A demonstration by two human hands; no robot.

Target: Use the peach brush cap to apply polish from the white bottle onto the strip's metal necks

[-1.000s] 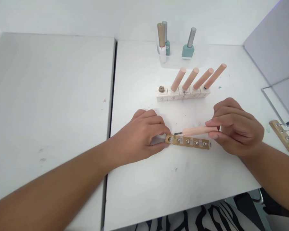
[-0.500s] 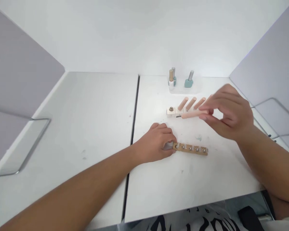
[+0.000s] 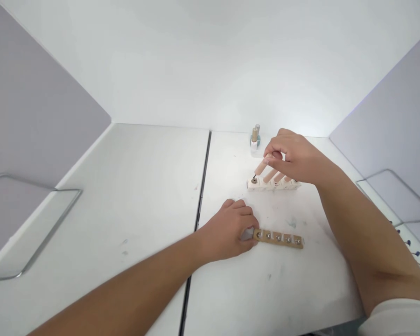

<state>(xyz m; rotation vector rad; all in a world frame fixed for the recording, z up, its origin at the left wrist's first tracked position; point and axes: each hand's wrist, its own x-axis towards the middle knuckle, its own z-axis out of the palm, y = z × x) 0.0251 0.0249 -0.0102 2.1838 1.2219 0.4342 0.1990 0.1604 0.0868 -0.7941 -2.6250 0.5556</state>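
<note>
My right hand [image 3: 290, 156] pinches a pink rod [image 3: 261, 166] with a thin dark tip. That tip meets the round metal socket [image 3: 254, 180] at the left end of a white block strip [image 3: 276, 185]. Several like pink rods [image 3: 270, 176] lean in the strip's other places, partly behind my right hand. Nearer me, my left hand [image 3: 234, 228] is closed, thumb and fingers gripping the left end of a wooden strip [image 3: 279, 238]. Along this strip sit several round metal pieces and bits of clear plastic.
Behind the white strip stand nail polish bottles [image 3: 255, 139] in a clear holder. A dark seam [image 3: 199, 210] divides the white table. Wire frames [image 3: 52, 231] flank the left and right sides, and small blue-ended items [image 3: 417, 254] lie at the right edge.
My right hand has moved left with the pink rod, tilting it so its tip is at the left socket. My left hand keeps its grip on the wooden strip. The view has shifted slightly.
</note>
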